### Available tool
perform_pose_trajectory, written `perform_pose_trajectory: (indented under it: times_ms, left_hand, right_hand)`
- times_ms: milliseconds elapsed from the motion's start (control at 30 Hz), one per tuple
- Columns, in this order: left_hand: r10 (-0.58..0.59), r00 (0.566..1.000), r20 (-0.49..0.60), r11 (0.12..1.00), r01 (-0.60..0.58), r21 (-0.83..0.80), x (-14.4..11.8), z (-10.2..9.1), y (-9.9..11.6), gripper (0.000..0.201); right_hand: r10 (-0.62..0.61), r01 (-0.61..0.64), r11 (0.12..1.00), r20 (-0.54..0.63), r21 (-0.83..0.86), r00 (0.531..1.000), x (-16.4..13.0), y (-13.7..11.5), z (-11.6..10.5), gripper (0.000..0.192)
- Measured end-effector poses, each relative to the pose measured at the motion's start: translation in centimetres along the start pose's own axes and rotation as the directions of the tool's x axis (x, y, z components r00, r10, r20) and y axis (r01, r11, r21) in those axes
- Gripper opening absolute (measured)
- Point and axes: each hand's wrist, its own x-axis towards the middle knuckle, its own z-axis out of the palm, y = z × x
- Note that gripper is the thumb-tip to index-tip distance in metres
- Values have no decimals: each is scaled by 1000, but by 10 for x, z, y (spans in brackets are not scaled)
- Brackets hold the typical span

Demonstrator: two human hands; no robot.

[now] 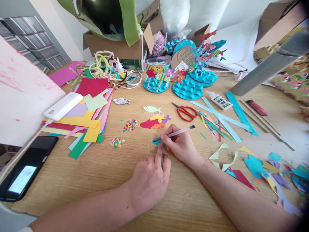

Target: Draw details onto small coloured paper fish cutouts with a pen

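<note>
My right hand [181, 145] is closed around a slim pen [182, 131] with a clear barrel and a dark end. Its tip meets a small blue paper cutout [154, 141], mostly covered by my fingers. My left hand [152, 174] lies low on the table, index finger stretched out and touching the cutout's near edge, other fingers loosely bent. Just beyond are red, yellow, orange and purple paper fish [151, 123], overlapping. A pale green paper fish [152, 109] with a drawn eye and a grey patterned fish [121, 101] lie farther back.
Red-handled scissors [185, 112], paper strips [218, 129] and a glue bottle [219, 100] lie right. Paper scraps [256, 166] surround my right forearm. Confetti piles [130, 125], coloured sheets [93, 87] and a phone [26, 167] are left. Blue textured discs [187, 89] stand behind.
</note>
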Motion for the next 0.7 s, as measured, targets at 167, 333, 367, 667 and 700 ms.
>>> perform_pose_trajectory:
  times_ms: [167, 333, 367, 667, 700]
  left_hand:
    - [10, 1000, 5, 1000, -10, -6, 0, -1, -1, 33]
    - [14, 1000, 11, 1000, -14, -9, 1, -3, -1, 35]
    - [13, 1000, 11, 1000, -13, -6, 1, -3, -1, 35]
    - [3, 1000, 27, 1000, -3, 12, 1, -2, 0, 33]
    - [3, 1000, 26, 1000, -3, 12, 1, -2, 0, 32]
  right_hand:
    - [-6, 6, 1000, 17, 0, 1000, -1, 2, 0, 17]
    - [11, -10, 999, 12, -33, 1000, -1, 2, 0, 17]
    - [14, -13, 999, 14, -32, 1000, -1, 2, 0, 16]
    - [25, -25, 1000, 17, -11, 1000, -1, 1, 0, 17]
    - [30, -30, 1000, 20, -8, 999, -1, 1, 0, 16]
